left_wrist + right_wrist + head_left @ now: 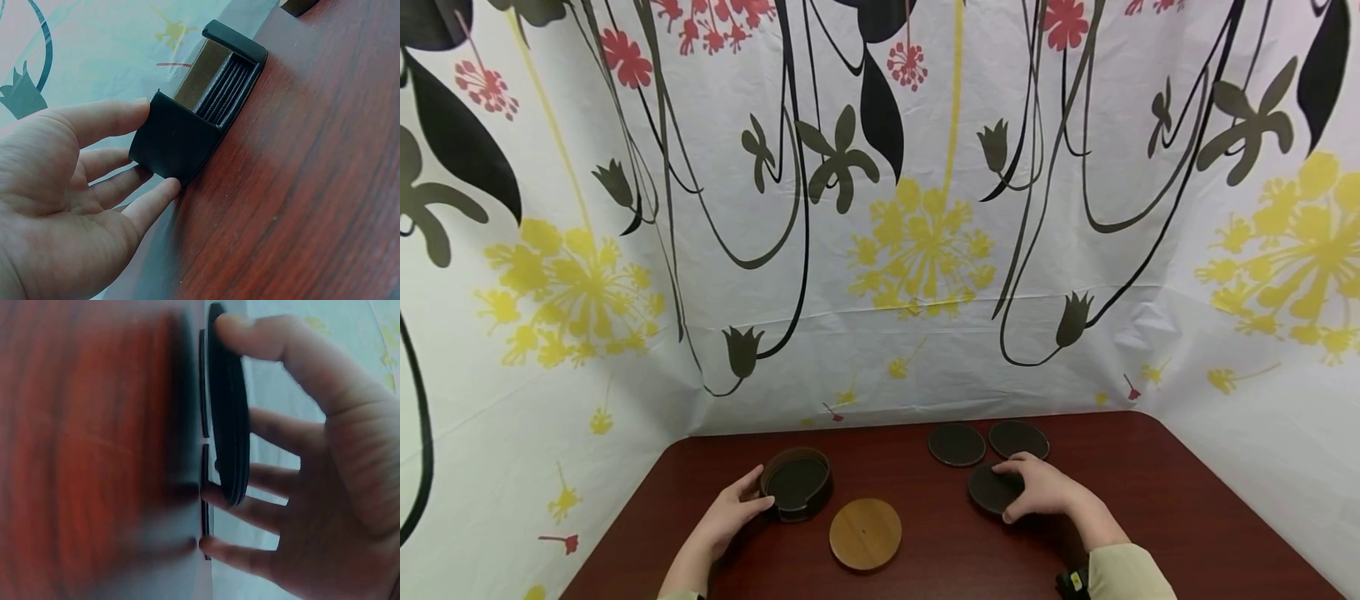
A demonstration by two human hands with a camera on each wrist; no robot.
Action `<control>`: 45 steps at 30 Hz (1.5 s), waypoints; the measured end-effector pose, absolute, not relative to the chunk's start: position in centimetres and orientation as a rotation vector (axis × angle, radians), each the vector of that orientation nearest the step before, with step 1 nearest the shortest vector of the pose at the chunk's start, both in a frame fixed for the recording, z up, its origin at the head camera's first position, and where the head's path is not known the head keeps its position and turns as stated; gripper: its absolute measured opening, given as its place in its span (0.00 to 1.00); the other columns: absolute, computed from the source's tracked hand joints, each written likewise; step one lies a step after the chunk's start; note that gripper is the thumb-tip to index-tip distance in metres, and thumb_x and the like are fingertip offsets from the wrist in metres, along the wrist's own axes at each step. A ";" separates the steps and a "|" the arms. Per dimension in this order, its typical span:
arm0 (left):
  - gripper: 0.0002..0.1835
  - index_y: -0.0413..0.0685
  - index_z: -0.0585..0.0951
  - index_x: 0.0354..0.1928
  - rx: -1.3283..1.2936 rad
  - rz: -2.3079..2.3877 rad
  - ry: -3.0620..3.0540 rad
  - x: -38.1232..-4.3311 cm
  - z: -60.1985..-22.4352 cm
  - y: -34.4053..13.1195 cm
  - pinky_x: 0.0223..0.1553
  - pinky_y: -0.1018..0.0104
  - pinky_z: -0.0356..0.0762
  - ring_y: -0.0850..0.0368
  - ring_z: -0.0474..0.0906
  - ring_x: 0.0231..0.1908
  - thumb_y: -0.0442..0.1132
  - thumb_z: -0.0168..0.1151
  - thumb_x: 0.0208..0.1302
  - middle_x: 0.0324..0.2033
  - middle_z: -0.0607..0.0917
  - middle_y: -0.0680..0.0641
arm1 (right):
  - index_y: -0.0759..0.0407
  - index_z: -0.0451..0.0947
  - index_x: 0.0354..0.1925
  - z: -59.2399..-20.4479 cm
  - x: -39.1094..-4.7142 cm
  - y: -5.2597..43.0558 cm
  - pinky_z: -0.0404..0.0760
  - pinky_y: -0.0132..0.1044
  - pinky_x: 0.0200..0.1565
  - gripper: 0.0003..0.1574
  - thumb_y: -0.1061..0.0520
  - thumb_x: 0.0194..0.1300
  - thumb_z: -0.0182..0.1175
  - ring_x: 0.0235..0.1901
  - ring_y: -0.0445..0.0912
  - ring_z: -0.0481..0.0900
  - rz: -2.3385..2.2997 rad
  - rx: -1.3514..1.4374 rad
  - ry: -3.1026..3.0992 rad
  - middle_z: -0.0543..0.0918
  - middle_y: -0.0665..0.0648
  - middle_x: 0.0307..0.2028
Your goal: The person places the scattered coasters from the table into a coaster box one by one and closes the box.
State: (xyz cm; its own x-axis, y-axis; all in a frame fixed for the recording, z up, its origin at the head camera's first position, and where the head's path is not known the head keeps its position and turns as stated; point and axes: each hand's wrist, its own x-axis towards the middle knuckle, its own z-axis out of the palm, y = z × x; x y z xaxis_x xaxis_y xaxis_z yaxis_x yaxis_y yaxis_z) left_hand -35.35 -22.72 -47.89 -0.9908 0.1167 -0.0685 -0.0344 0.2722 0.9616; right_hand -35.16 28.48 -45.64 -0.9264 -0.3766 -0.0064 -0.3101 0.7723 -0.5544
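Observation:
On the left of the table is a round dark coaster holder (822, 492) with a cut-out in its front wall. My left hand (730, 515) grips its left side, thumb toward the front, fingers spread along the wall. A stack of dark coasters (228, 87) shows through the cut-out in the left wrist view. At the right, my right hand (1043, 487) pinches a round black coaster (989, 490) by its edges; its rim looks layered in the right wrist view. The coaster (228, 419) is tilted and raised off the tabletop, with two fingertips reaching down to the table.
Two dark coasters, one on the left (957, 444) and one on the right (1018, 437), lie flat near the back edge. A round wooden disc (865, 533) lies between the hands. Patterned cloth (880, 350) hangs around the reddish-brown table (1187, 517).

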 end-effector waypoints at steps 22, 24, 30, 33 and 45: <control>0.40 0.44 0.55 0.66 0.101 1.840 2.411 -35.3 -47.4 -22.9 0.47 0.55 0.70 0.38 0.55 0.60 0.41 0.63 0.53 0.62 0.56 0.33 | 0.43 0.71 0.55 -41.1 -33.8 26.7 0.69 0.40 0.40 0.45 0.41 0.34 0.71 0.50 0.48 0.65 -1.087 -0.862 3.160 0.63 0.54 0.56; 0.41 0.44 0.55 0.66 0.104 1.838 2.413 -35.3 -47.4 -22.9 0.48 0.55 0.70 0.38 0.55 0.60 0.41 0.64 0.53 0.62 0.56 0.33 | 0.44 0.71 0.55 -40.9 -33.7 26.6 0.69 0.40 0.40 0.45 0.41 0.35 0.71 0.50 0.48 0.65 -1.084 -0.885 3.176 0.63 0.54 0.56; 0.41 0.45 0.55 0.66 0.101 1.834 2.426 -35.3 -47.4 -22.9 0.47 0.55 0.70 0.38 0.55 0.59 0.41 0.64 0.53 0.62 0.56 0.34 | 0.44 0.72 0.55 -40.5 -33.5 26.4 0.69 0.41 0.41 0.44 0.41 0.35 0.71 0.50 0.49 0.65 -1.084 -0.876 3.185 0.63 0.53 0.56; 0.40 0.45 0.55 0.66 0.095 1.835 2.431 -35.3 -47.3 -23.0 0.47 0.55 0.70 0.38 0.56 0.59 0.41 0.64 0.53 0.62 0.56 0.34 | 0.44 0.71 0.55 -40.3 -33.5 26.1 0.68 0.43 0.40 0.44 0.41 0.36 0.71 0.51 0.50 0.64 -1.104 -0.881 3.177 0.62 0.54 0.57; 0.41 0.43 0.55 0.66 0.103 1.802 2.428 -35.4 -47.9 -22.8 0.46 0.54 0.71 0.35 0.56 0.58 0.43 0.64 0.52 0.61 0.57 0.31 | 0.40 0.68 0.58 -40.9 -34.7 22.6 0.69 0.45 0.41 0.46 0.39 0.37 0.70 0.52 0.48 0.65 -1.146 -1.056 3.051 0.60 0.49 0.59</control>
